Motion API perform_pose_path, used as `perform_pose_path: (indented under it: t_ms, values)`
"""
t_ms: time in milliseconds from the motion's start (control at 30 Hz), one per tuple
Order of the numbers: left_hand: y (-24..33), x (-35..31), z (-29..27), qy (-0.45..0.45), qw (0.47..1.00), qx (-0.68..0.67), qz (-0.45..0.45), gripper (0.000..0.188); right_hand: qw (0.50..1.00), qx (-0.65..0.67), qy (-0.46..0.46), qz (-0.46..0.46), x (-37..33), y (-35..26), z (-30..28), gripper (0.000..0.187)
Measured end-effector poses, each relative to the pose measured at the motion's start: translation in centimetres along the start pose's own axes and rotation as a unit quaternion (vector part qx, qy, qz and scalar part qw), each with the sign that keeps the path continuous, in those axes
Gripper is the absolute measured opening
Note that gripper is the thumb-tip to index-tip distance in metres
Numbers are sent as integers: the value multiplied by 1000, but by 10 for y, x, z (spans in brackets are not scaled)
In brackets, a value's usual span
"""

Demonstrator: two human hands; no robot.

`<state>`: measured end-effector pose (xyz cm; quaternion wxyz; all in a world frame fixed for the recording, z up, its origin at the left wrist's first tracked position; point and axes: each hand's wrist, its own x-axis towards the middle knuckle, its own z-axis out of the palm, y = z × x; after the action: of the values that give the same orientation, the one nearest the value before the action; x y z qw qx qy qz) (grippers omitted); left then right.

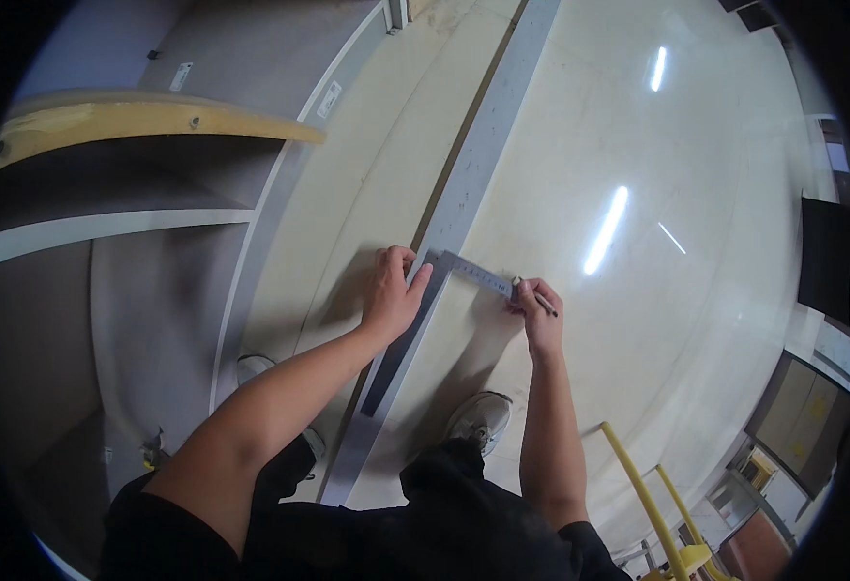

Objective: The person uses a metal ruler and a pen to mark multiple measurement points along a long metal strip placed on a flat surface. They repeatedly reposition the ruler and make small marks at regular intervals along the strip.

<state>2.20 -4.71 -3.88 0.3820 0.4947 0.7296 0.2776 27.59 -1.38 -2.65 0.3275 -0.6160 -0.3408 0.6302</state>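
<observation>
Starting at nine o'clock, a grey shelf unit (154, 242) with a pale wooden top edge (154, 119) fills the left of the view, and beside it a long grey metal straightedge (464, 184) runs from twelve o'clock down toward six across a large cream-coloured panel (696, 290). Near the centre, the left hand (393, 290) lies flat and mostly closed over the corner of a steel square (464, 271), fingers curled on its stock and pressing it against the straightedge. The blade of the square reaches out toward three o'clock, and at its far end the right hand (539, 315) is pinched shut on a dark pen or pencil (533, 295), its tip touching or just beside the blade's edge. Judging by this, the square looks set and a mark is being made; whether a line is already drawn on the panel I cannot tell, since glare from the ceiling lights washes out the surface and the right hand covers the spot. Two pale shoes (481, 418) show at six o'clock below the forearms, one partly hidden behind the left arm. At four o'clock a yellow frame (643, 494) is cut off by the rim, and the dark shapes at three o'clock are too bent and dim to name. The square's stock is mostly hidden under the left palm.
</observation>
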Motion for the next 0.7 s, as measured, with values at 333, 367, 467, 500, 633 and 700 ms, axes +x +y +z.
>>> perform_pose_path:
  t_ms: [333, 367, 467, 500, 633, 700]
  values:
    - [-5, -9, 0, -25, 997, 74, 3, 56, 932, -294, 83, -196, 6, 3, 3, 21]
    - [-5, -5, 1, -28, 997, 74, 7, 56, 909, -337, 88, -229, 6, 1, 4, 23]
    - [0, 4, -3, -61, 995, 83, -11, 58, 879, -379, 73, -281, 4, 3, 8, 37]
    - [3, 5, -3, -75, 993, 86, -22, 58, 869, -386, 72, -301, 5, 6, 10, 37]
    - [18, 3, -9, -90, 979, 180, -40, 62, 862, -408, 77, -290, 6, 11, 16, 33]
    - [19, 2, -8, -97, 977, 186, -41, 61, 866, -413, 78, -272, 7, 11, 18, 31]
